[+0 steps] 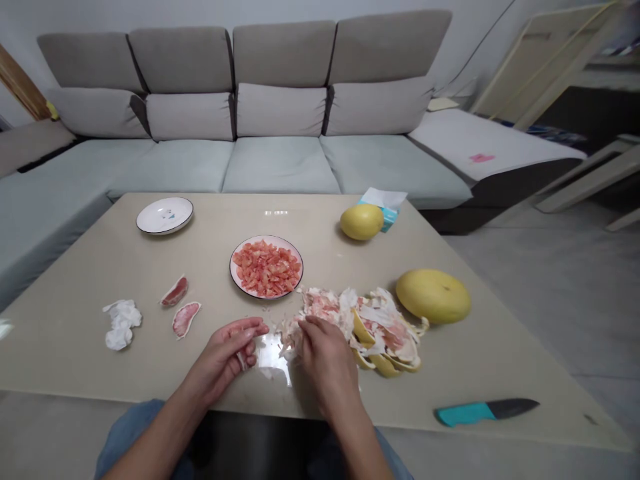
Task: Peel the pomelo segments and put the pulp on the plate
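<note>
Glossy beige, the tabletop [215, 220] meets a grey fabric sofa [280, 160] along its far edge. A wide stretch separates the shallow white plate [150, 217] at the far left corner from a smooth oval pomelo [361, 222] near the far right. At the near edge, the right hand [327, 360] pinches its fingers together against shredded pomelo membrane [325, 303]; the left hand [227, 357] curls loosely. Whether either grips anything, I cannot tell. Ragged pomelo pulp [267, 268] fills a round, dark-rimmed plate [239, 280] mid-table.

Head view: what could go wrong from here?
1. The knife lies bare close to the table edge; a bump might send it off.
2. Scraps sit right by the plate; sweeping hands could push some into the pulp.
3. The pomelo beside the scraps is rounded; it might roll if nudged.
</note>
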Action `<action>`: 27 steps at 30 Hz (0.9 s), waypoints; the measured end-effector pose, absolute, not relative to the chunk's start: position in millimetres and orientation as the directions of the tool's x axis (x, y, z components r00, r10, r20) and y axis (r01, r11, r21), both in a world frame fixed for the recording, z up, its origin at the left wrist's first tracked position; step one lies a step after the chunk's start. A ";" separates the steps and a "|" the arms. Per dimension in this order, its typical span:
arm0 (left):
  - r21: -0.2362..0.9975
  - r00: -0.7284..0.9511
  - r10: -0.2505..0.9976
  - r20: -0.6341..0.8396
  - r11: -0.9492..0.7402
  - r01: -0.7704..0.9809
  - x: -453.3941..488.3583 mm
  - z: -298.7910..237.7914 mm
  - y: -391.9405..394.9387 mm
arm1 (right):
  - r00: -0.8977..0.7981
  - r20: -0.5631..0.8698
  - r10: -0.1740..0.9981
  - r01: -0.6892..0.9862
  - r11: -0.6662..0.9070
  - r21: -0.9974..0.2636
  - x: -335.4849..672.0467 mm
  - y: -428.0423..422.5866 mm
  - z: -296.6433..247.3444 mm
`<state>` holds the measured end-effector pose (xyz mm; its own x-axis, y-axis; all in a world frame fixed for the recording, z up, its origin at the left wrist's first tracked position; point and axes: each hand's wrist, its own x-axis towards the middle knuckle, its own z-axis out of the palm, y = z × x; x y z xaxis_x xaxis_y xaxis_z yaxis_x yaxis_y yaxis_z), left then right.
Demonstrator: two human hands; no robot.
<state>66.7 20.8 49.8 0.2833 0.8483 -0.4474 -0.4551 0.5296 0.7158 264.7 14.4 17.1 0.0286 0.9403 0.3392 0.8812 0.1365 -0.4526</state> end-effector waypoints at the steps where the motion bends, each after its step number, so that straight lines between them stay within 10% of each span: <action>1: 0.712 0.285 0.849 -0.445 0.529 -0.461 66.4 49.7 20.9 | 0.038 0.342 0.939 0.888 0.126 -0.443 265.1 14.8 17.4; 16: 0.728 0.330 0.843 -0.424 0.534 -0.429 70.4 50.8 19.3 | 0.073 0.244 0.967 0.409 0.194 -0.892 239.3 8.6 46.6; 27: 0.712 0.349 0.844 -0.408 0.533 -0.457 68.2 49.6 19.0 | 0.101 0.297 0.949 0.555 0.194 -0.809 249.7 14.5 33.5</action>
<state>68.2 19.0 49.6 0.3489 0.8438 -0.4077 -0.4574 0.5330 0.7118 249.7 14.5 33.5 0.1015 0.9494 0.2971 0.5550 0.1938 -0.8089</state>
